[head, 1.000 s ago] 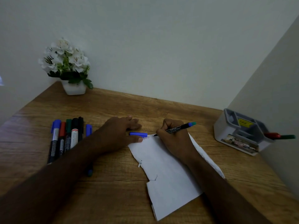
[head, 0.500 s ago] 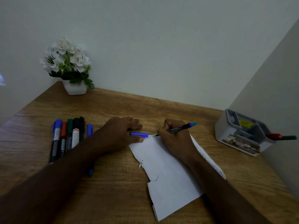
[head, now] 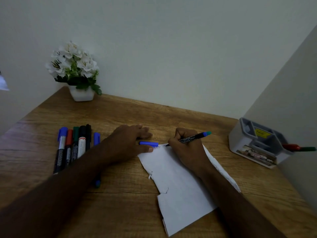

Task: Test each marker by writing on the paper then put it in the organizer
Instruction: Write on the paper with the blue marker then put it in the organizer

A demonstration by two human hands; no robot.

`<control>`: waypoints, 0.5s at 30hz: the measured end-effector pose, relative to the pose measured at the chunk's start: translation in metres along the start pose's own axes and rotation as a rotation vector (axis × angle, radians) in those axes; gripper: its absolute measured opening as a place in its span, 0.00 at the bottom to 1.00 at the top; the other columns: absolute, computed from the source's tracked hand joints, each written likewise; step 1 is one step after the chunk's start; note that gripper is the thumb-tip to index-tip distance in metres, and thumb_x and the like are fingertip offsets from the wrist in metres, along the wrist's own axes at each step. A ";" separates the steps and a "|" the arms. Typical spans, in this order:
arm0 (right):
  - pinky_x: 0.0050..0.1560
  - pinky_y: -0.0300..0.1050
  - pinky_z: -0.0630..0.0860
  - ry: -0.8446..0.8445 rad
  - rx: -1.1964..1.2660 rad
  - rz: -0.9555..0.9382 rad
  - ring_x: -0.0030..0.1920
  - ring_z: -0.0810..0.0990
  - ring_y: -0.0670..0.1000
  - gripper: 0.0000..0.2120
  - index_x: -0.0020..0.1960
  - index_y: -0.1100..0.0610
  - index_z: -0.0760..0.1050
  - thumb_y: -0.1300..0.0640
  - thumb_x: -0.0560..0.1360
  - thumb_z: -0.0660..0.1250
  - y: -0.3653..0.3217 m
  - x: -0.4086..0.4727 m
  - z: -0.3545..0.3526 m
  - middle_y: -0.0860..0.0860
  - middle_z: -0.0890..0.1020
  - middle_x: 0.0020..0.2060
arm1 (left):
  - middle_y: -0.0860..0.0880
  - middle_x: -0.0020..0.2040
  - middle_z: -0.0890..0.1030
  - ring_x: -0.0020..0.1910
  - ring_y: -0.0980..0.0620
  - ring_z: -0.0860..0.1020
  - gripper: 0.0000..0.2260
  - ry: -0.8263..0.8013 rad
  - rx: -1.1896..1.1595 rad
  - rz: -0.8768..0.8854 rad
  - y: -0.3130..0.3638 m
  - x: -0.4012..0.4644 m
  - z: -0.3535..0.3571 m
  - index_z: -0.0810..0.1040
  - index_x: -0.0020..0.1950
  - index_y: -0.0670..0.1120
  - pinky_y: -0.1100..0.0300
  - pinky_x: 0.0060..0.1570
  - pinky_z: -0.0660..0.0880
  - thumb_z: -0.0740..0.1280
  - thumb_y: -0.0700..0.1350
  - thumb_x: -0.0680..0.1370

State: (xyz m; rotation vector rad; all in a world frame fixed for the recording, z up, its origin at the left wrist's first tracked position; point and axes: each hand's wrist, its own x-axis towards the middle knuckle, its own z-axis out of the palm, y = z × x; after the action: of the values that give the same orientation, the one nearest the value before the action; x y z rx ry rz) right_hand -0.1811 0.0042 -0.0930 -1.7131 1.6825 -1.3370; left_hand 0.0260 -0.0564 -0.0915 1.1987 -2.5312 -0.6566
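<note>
My right hand (head: pixel 186 150) grips a black marker (head: pixel 193 137) with a blue-green end, its tip touching the top edge of the white paper (head: pixel 180 188), where small writing shows. My left hand (head: pixel 127 143) lies flat on the desk, its thumb pressing the paper's top left corner. A blue cap (head: pixel 148 143) lies by the thumb; whether the fingers hold it I cannot tell. Several markers (head: pixel 73 145) lie in a row to the left. The grey organizer (head: pixel 257 143) stands at the right with a red marker (head: pixel 291 147) and a green marker (head: pixel 307 149) sticking out of it.
A white pot of white flowers (head: pixel 77 73) stands in the back left corner of the wooden desk (head: pixel 120 194). Walls close the desk at the back and right, the right wall just behind the organizer.
The marker tip has crept slightly along the paper's top edge as my right hand writes. My left hand has stayed in place.
</note>
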 end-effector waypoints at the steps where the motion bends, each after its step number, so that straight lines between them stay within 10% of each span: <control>1: 0.28 0.39 0.64 0.018 0.014 0.001 0.27 0.66 0.43 0.18 0.27 0.55 0.63 0.67 0.68 0.68 0.000 0.000 0.000 0.45 0.69 0.23 | 0.55 0.76 0.61 0.77 0.58 0.55 0.27 0.001 -0.002 -0.002 0.000 0.000 0.000 0.68 0.72 0.54 0.48 0.76 0.53 0.67 0.59 0.75; 15: 0.27 0.37 0.63 0.020 0.020 0.017 0.26 0.66 0.42 0.20 0.26 0.53 0.63 0.68 0.69 0.68 0.000 0.000 -0.001 0.43 0.68 0.22 | 0.55 0.77 0.61 0.77 0.57 0.55 0.27 -0.004 -0.001 -0.009 0.000 0.000 0.000 0.68 0.72 0.55 0.49 0.76 0.53 0.67 0.60 0.75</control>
State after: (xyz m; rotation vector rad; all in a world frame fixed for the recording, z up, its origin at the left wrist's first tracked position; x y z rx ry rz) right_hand -0.1822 0.0041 -0.0925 -1.6764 1.6855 -1.3634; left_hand 0.0256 -0.0566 -0.0913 1.2102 -2.5298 -0.6633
